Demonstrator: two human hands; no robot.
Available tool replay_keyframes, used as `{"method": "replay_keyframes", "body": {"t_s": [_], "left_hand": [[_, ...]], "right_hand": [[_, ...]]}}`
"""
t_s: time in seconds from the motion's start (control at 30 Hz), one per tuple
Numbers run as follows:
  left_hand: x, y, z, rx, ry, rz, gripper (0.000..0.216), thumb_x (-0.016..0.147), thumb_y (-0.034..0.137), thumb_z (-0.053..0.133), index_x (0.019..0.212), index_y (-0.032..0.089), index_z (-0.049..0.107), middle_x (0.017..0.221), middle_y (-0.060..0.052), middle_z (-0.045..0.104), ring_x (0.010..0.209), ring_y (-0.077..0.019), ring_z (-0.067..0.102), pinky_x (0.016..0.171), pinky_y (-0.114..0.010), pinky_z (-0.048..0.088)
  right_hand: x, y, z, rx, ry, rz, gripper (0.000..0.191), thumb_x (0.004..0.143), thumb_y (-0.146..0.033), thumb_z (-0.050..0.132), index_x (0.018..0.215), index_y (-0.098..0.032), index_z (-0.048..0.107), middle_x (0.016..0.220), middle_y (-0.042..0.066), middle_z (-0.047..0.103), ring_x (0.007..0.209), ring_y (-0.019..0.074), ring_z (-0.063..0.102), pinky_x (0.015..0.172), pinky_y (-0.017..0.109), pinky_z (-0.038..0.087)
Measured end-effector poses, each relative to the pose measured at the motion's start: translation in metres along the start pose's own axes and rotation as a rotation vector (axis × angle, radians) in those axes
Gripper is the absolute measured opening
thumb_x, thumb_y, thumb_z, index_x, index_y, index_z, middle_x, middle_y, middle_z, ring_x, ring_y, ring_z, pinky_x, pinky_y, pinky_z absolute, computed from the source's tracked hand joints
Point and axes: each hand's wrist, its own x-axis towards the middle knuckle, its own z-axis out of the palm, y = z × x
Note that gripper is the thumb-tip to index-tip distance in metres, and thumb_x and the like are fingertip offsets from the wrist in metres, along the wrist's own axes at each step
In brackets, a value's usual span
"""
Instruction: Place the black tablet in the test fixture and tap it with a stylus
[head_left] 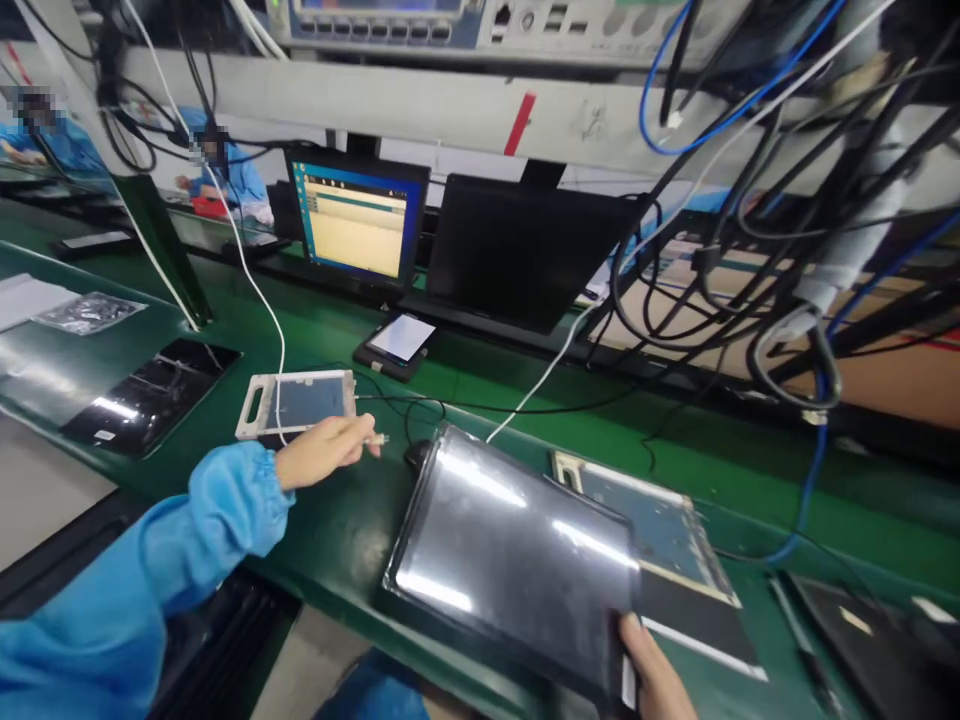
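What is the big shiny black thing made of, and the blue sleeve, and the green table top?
The tablet held by the right hand looks like glossy glass in a dark frame: it mirrors bright lights. The blue sleeve looks like thin woven cloth, gathered at the cuff by the left hand. The green table top seems a smooth rubbery mat, with a soft sheen.
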Motion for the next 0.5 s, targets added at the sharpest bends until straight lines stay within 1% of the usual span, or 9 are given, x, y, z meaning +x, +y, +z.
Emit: {"method": "replay_keyframes", "body": {"t_s": [0.03, 0.1, 0.17, 0.2, 0.23, 0.3, 0.37, 0.43, 0.5], "left_hand": [[-0.012, 0.011, 0.001, -0.034, -0.071, -0.005, 0.055, 0.095, 0.051, 0.025, 0.084, 0.017, 0.067, 0.054, 0.005, 0.043, 0.055, -0.0136, 0.047, 0.064, -0.027, 0.042], [-0.034, 0.031, 0.003, -0.118, -0.21, -0.014, 0.044, 0.093, 0.046, 0.038, 0.08, 0.018, 0.07, 0.064, 0.002, 0.057, 0.067, -0.0142, 0.055, 0.069, -0.026, 0.042], [-0.053, 0.044, 0.006, -0.179, -0.282, -0.04, 0.032, 0.089, 0.038, 0.048, 0.077, 0.018, 0.07, 0.077, 0.0, 0.066, 0.077, -0.015, 0.059, 0.073, -0.025, 0.042], [-0.061, 0.048, 0.007, -0.185, -0.29, -0.069, 0.029, 0.088, 0.036, 0.049, 0.076, 0.018, 0.07, 0.078, 0.0, 0.067, 0.075, -0.0143, 0.059, 0.07, -0.024, 0.041], [-0.069, 0.05, 0.009, -0.175, -0.284, -0.105, 0.028, 0.088, 0.035, 0.05, 0.076, 0.019, 0.069, 0.073, 0.002, 0.065, 0.069, -0.0129, 0.056, 0.064, -0.023, 0.04], [-0.08, 0.052, 0.012, -0.119, -0.244, -0.14, 0.028, 0.089, 0.035, 0.049, 0.075, 0.021, 0.068, 0.059, 0.005, 0.055, 0.056, -0.0105, 0.048, 0.053, -0.023, 0.033], [-0.088, 0.051, 0.016, -0.067, -0.187, -0.086, 0.029, 0.091, 0.035, 0.048, 0.071, 0.02, 0.063, 0.054, 0.007, 0.05, 0.053, -0.009, 0.045, 0.052, -0.023, 0.03], [-0.093, 0.051, 0.02, -0.025, -0.145, 0.017, 0.033, 0.093, 0.037, 0.048, 0.067, 0.019, 0.058, 0.055, 0.007, 0.049, 0.055, -0.008, 0.047, 0.056, -0.023, 0.031], [-0.097, 0.051, 0.022, -0.001, -0.135, 0.067, 0.035, 0.094, 0.039, 0.049, 0.066, 0.019, 0.055, 0.056, 0.007, 0.05, 0.056, -0.0077, 0.048, 0.057, -0.023, 0.03]], "right_hand": [[-0.002, -0.003, 0.005, 0.05, -0.008, 0.05, 0.05, 0.049, -0.054, 0.085, 0.085, -0.023, 0.069, 0.093, 0.002, 0.074, 0.089, 0.0266, 0.068, 0.06, 0.029, 0.059], [-0.005, -0.008, 0.012, 0.147, 0.013, 0.12, 0.05, 0.045, -0.048, 0.087, 0.085, -0.022, 0.07, 0.094, -0.001, 0.074, 0.087, 0.0219, 0.068, 0.06, 0.023, 0.058], [-0.006, -0.008, 0.016, 0.181, 0.042, 0.127, 0.045, 0.046, -0.043, 0.088, 0.082, -0.023, 0.071, 0.093, -0.002, 0.074, 0.082, 0.0182, 0.068, 0.058, 0.019, 0.057], [-0.005, -0.007, 0.016, 0.173, 0.033, 0.115, 0.042, 0.048, -0.042, 0.087, 0.081, -0.023, 0.071, 0.092, -0.002, 0.075, 0.08, 0.0175, 0.068, 0.057, 0.019, 0.057], [-0.004, -0.005, 0.016, 0.154, 0.01, 0.097, 0.039, 0.05, -0.042, 0.086, 0.081, -0.023, 0.072, 0.092, -0.001, 0.075, 0.078, 0.0175, 0.068, 0.057, 0.019, 0.058], [-0.001, -0.002, 0.015, 0.11, -0.05, 0.07, 0.037, 0.056, -0.044, 0.084, 0.083, -0.023, 0.072, 0.092, 0.0, 0.075, 0.076, 0.0185, 0.069, 0.059, 0.023, 0.059], [0.0, -0.002, 0.015, 0.105, -0.071, 0.105, 0.038, 0.057, -0.046, 0.082, 0.086, -0.023, 0.072, 0.09, 0.0, 0.075, 0.074, 0.0198, 0.07, 0.059, 0.026, 0.061], [-0.002, -0.004, 0.016, 0.136, -0.055, 0.185, 0.041, 0.053, -0.046, 0.083, 0.086, -0.023, 0.072, 0.088, -0.001, 0.076, 0.071, 0.0207, 0.07, 0.058, 0.029, 0.061], [-0.004, -0.008, 0.018, 0.169, -0.042, 0.238, 0.043, 0.049, -0.044, 0.085, 0.084, -0.023, 0.072, 0.087, -0.002, 0.076, 0.07, 0.0209, 0.07, 0.06, 0.03, 0.062]]}}
